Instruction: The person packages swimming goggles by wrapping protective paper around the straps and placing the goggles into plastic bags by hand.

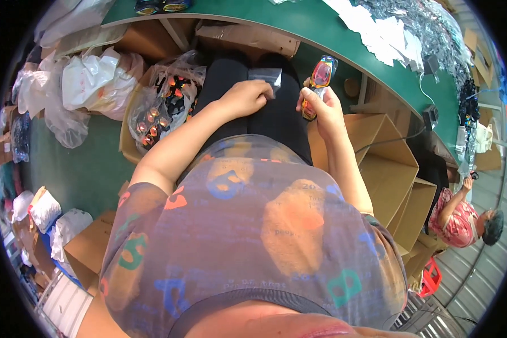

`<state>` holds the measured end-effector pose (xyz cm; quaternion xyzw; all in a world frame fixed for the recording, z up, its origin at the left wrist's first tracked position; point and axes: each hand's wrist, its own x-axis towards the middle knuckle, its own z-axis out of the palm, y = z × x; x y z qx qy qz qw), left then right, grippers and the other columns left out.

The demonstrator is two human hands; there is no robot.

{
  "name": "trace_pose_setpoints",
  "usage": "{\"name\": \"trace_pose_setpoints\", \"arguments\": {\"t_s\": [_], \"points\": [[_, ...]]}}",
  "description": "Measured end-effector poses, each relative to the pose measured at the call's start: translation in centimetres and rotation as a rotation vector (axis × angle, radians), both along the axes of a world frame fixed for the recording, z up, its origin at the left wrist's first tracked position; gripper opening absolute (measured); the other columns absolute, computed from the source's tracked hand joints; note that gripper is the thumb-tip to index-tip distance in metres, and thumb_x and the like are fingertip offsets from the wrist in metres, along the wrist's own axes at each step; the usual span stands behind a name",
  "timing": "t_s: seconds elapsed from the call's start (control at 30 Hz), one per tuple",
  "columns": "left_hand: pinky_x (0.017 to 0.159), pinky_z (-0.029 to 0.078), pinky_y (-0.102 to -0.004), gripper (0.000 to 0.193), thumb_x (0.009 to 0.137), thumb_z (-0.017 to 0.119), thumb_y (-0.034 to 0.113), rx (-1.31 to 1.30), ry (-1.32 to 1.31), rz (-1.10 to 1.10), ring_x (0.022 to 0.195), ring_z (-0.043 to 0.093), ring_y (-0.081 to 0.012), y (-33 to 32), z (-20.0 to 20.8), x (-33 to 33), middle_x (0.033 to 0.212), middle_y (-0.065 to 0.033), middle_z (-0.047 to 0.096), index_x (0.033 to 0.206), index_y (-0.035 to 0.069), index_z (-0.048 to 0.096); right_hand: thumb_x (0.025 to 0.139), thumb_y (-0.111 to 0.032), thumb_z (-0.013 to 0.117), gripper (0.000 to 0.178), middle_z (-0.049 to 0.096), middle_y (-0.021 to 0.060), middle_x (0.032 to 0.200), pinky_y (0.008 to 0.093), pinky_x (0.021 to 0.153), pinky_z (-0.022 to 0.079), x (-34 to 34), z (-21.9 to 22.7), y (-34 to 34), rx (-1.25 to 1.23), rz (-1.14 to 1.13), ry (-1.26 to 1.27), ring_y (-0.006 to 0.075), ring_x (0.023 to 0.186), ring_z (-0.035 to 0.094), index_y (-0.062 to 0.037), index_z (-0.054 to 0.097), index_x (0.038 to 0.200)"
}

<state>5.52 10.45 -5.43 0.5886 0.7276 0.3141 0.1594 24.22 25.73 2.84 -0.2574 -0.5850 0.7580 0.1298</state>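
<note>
My right hand, raised over my right thigh, grips a pair of swimming goggles between thumb and fingers. The goggles stand on end, one red-orange mirrored lens with a dark blue rim above my thumb and the other partly hidden by my hand. On my lap, my left hand has its fingers curled at the lower edge of a small clear plastic bag. The bag lies flat over my black trousers; its lower part is covered by my fingers.
Left of my legs, a carton holds a plastic liner with several orange-lensed goggles. White plastic bags lie beyond it. A green table curves ahead, bearing white papers and heaped clear packaging. Open cartons stand right; another person sits farther right.
</note>
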Motion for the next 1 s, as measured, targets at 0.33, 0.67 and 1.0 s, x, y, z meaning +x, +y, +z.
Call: {"name": "trace_pose_setpoints", "arguments": {"t_s": [0.33, 0.67, 1.0], "points": [[0.071, 0.050, -0.0348, 0.025, 0.085, 0.051, 0.014, -0.140, -0.483, -0.212, 0.074, 0.061, -0.0181, 0.9, 11.6, -1.6, 0.077, -0.0076, 0.065, 0.097, 0.003, 0.069, 0.094, -0.019, 0.073, 0.034, 0.065, 0.0065, 0.090, 0.0315, 0.072, 0.052, 0.0, 0.7, 1.2, -0.001, -0.085, 0.063, 0.0179, 0.075, 0.066, -0.0036, 0.056, 0.120], [0.075, 0.051, -0.0421, 0.030, 0.083, 0.079, 0.028, 0.158, -0.048, -0.233, 0.086, 0.064, -0.0319, 0.5, 5.4, 1.0, 0.091, -0.0124, 0.064, 0.094, 0.005, 0.064, 0.094, -0.020, 0.073, 0.035, 0.065, 0.0051, 0.091, 0.0304, 0.072, 0.051, 1.7, -0.4, 1.8, 0.050, -0.067, -0.014, 0.0164, 0.077, 0.065, -0.0039, 0.057, 0.120], [0.087, 0.051, -0.0398, 0.045, 0.076, 0.084, 0.022, -0.183, -0.229, -0.263, 0.100, 0.061, -0.0309, -2.0, 2.0, 3.2, 0.107, -0.0132, 0.059, 0.108, 0.003, 0.057, 0.092, -0.024, 0.076, 0.033, 0.066, 0.0043, 0.087, 0.0303, 0.071, 0.052, 1.6, -0.7, 2.7, 0.075, -0.055, -0.051, 0.0149, 0.075, 0.065, -0.0057, 0.058, 0.113]]}}
